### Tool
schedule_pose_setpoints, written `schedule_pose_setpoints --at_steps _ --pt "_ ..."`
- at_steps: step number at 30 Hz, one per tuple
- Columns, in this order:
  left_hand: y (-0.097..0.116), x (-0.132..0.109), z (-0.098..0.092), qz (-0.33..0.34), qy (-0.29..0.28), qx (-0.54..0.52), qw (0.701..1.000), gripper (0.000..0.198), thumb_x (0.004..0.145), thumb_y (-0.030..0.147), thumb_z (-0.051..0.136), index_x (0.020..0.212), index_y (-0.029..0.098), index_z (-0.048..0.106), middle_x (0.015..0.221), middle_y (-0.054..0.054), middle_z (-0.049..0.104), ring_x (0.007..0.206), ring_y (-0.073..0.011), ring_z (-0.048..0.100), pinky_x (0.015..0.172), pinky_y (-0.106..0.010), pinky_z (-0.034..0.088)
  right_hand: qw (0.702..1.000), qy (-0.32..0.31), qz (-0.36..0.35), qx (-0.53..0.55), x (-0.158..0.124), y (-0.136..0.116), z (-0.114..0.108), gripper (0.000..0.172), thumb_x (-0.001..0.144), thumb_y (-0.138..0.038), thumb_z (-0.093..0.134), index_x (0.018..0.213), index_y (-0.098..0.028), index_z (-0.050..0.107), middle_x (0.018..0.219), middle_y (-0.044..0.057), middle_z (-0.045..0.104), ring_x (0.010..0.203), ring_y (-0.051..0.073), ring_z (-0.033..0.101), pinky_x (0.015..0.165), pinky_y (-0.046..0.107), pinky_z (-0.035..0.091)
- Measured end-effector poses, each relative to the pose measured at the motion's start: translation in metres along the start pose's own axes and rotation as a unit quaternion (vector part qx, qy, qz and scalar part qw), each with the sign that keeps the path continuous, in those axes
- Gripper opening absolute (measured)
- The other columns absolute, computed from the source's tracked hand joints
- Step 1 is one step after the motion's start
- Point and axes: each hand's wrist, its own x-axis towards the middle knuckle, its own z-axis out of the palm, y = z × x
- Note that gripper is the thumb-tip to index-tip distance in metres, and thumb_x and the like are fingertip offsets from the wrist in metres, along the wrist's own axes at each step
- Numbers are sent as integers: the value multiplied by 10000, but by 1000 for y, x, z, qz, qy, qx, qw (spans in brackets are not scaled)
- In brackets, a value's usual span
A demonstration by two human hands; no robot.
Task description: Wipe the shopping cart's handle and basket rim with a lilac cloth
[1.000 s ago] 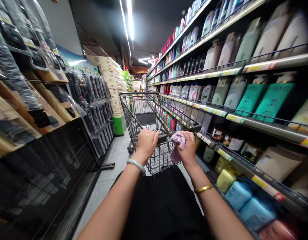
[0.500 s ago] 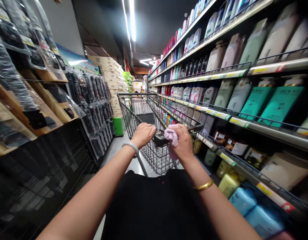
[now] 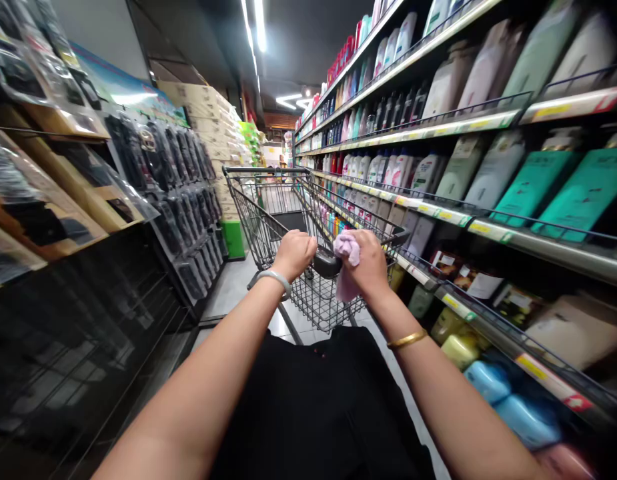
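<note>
Left hand: the bare left hand [image 3: 295,255] is curled in a fist over the left part of the dark, bar-shaped cart handle [image 3: 327,265], back of the hand up, thumb side facing inward; the fingertips are hidden beneath.
Left forearm: slants up and inward from the bottom edge, elbow out of view, with a smooth, pale grey, ring-shaped bangle [image 3: 275,279] at the wrist.
Right hand: the bare right hand [image 3: 371,267] is closed around a crumpled, pale lilac, soft fabric cloth [image 3: 347,248] at the right part of the handle; whether its palm also meets the bar cannot be told.
Right forearm: slants up and inward from the lower right, with a shiny, gold-coloured, narrow bangle [image 3: 408,339] above the wrist.
Between hands: the hands are apart, at about the same height, with the middle of the handle showing in the gap.
Cloth: bunched on the thumb side of the right hand, one end hanging below the fist before the mesh.
Cart: the dark grey, wire-mesh shopping cart [image 3: 268,171] stands directly ahead of the black fabric garment [image 3: 318,407], in an aisle.
Right side: tall, turquoise, pump-topped bottles [image 3: 535,180] stand on a shelf, apart from the right hand.
</note>
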Motion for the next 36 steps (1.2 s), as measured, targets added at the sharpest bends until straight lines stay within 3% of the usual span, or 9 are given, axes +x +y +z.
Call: schedule_pose_setpoints --at_steps 7,11,14,19,24,36 --pt "14 -3 4 -32 22 27 999 514 1028 233 288 674 168 655 697 -72 668 700 -182 579 814 -366 392 999 -35 -2 2 0 -8 -17 256 778 -235 653 1033 -228 684 1050 82 703 1022 285 627 929 427 516" --pt "25 -4 3 -44 19 27 998 512 1032 229 306 696 164 687 726 -71 696 713 -179 599 817 -363 394 995 -49 -63 55 -16 -35 -20 246 789 -225 633 1031 -242 674 1036 58 718 984 253 640 901 397 517" --pt "32 -4 4 -59 15 23 998 515 1035 226 309 720 155 710 746 -74 713 727 -178 613 836 -363 397 994 -52 -100 10 -25 -42 -20 229 843 -248 595 1057 -236 678 1070 67 719 1017 256 632 939 411 491" --pt "46 -1 7 -77 15 19 997 499 1035 276 335 790 141 748 814 -93 738 789 -194 631 868 -377 395 996 -20 -59 -60 -25 -23 -25 272 820 -335 647 1069 -226 671 1068 82 721 1008 281 635 929 422 490" --pt "61 5 12 -94 15 12 995 528 1036 308 313 845 123 769 871 -122 748 854 -219 636 879 -401 381 997 -29 -2 -66 -20 -8 -34 285 773 -347 654 1035 -234 660 1018 79 710 1008 295 637 880 411 513" --pt "72 8 11 -42 -32 -18 998 511 1051 391 304 889 179 740 957 -70 748 890 -203 633 864 -387 372 997 -58 47 14 -8 24 -50 276 689 -362 666 937 -242 650 920 49 703 832 254 649 788 378 510"
